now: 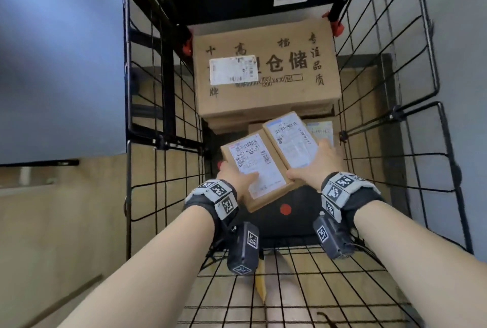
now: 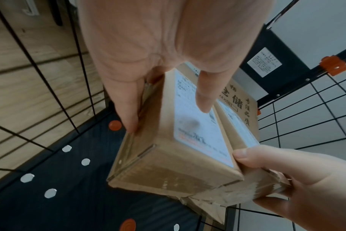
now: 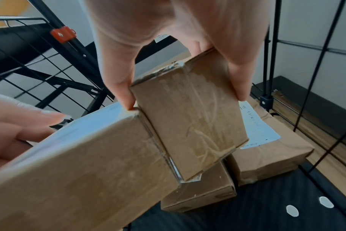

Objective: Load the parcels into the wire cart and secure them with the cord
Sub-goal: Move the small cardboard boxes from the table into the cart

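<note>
Both hands are inside the black wire cart [image 1: 163, 175], each with a small cardboard parcel, side by side. My left hand [image 1: 237, 173] grips the left parcel [image 1: 257, 167], thumb on its white label, fingers on the outer side. My right hand [image 1: 309, 161] grips the right parcel [image 1: 292, 138] the same way. The left wrist view shows my left hand [image 2: 168, 117] round its parcel [image 2: 168, 156]. In the right wrist view my right hand [image 3: 185, 100] clamps its parcel [image 3: 190, 125] above the cart floor. No cord is visible.
A large printed carton [image 1: 266, 72] fills the back of the cart. Two flat parcels [image 3: 267, 153] [image 3: 203, 192] lie on the black cart floor [image 3: 267, 203] beneath the held ones. A wire panel [image 1: 303, 275] lies flat under my forearms. Wire walls stand close on both sides.
</note>
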Tool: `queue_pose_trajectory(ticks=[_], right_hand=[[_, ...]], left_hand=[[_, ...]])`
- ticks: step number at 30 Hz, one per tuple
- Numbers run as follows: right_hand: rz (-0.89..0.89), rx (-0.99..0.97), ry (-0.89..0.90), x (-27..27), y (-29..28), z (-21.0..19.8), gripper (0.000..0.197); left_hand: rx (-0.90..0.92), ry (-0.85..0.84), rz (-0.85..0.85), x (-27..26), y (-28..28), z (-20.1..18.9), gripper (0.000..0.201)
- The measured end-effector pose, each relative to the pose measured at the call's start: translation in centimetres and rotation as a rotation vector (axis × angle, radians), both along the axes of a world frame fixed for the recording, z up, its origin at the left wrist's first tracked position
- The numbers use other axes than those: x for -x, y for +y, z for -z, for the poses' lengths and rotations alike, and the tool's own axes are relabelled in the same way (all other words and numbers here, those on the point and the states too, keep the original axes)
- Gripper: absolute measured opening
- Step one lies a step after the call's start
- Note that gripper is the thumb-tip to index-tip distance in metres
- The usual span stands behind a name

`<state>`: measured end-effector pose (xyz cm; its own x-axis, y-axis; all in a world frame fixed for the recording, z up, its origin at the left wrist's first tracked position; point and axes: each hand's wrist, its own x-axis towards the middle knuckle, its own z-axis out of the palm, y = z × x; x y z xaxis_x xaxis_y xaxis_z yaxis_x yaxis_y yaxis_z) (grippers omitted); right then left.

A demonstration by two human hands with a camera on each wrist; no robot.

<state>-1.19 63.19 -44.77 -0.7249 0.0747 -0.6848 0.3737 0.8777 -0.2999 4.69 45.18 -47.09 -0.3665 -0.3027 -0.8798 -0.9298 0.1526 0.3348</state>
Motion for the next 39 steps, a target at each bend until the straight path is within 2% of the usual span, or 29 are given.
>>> queue_pose_trajectory(ticks=[3, 8, 10, 13, 15, 17, 18, 21, 23, 24, 27, 30, 33, 35, 39], right_hand=[[0.042, -0.016, 0.077, 0.0, 0.9, 1.9, 0.097], [0.082, 0.01, 0.241, 0.3, 2.3, 2.9, 0.096], [0.07, 0.047, 0.334, 0.7, 2.2, 2.4, 0.092], [0.04, 0.081, 0.416, 1.1, 1.6, 1.5, 0.09], [-0.021, 0.075, 0.445, 1.2, 1.0, 0.6, 0.09], [-0.086, 0.055, 0.472, 1.0, 0.1, -0.9, 0.09], [-0.121, 0.043, 0.491, 0.9, -0.6, -1.8, 0.09], [-0.245, 0.066, 0.512, 0.3, -3.3, -4.0, 0.09], [-0.322, 0.159, 0.468, 0.0, -5.4, -4.4, 0.091], [-0.353, 0.206, 0.436, 0.0, -6.5, -4.3, 0.092], [-0.36, 0.335, 0.321, 0.5, -9.4, -3.0, 0.094], [-0.315, 0.44, 0.255, 1.3, -11.2, -1.0, 0.093], [-0.328, 0.412, 0.192, 2.0, -11.6, 1.4, 0.094], [-0.367, 0.364, 0.163, 2.2, -11.3, 2.7, 0.093], [-0.453, 0.242, 0.194, 3.5, -11.1, 4.0, 0.095]], left_hand=[[-0.071, 0.032, -0.023, 0.7, 1.2, 0.7, 0.056], [-0.214, 0.073, -0.11, 1.8, 2.8, 2.4, 0.06], [-0.277, 0.088, -0.123, 2.0, 3.3, 3.5, 0.067], [-0.279, 0.109, 0.001, 1.9, 3.5, 6.9, 0.074], [-0.277, 0.119, 0.096, 2.0, 3.3, 5.2, 0.076], [-0.258, 0.125, 0.13, 1.8, 2.4, 3.4, 0.061], [-0.22, 0.123, 0.098, 1.6, 1.6, 3.0, 0.053], [-0.134, 0.125, -0.073, 0.7, -1.2, 2.7, 0.047], [-0.101, 0.131, -0.242, 0.2, -2.9, 2.1, 0.025], [-0.084, 0.121, -0.314, 0.1, -3.7, 1.6, 0.021], [-0.165, 0.145, -0.479, -0.4, -5.1, 0.8, 0.032], [-0.135, 0.217, -0.618, -0.5, -5.7, 1.4, 0.04], [-0.088, 0.251, -0.591, 0.0, -5.9, 1.4, 0.046], [-0.077, 0.289, -0.632, 0.4, -6.1, 1.5, 0.05], [-0.013, 0.287, -0.62, 0.7, -5.9, 2.1, 0.059]])
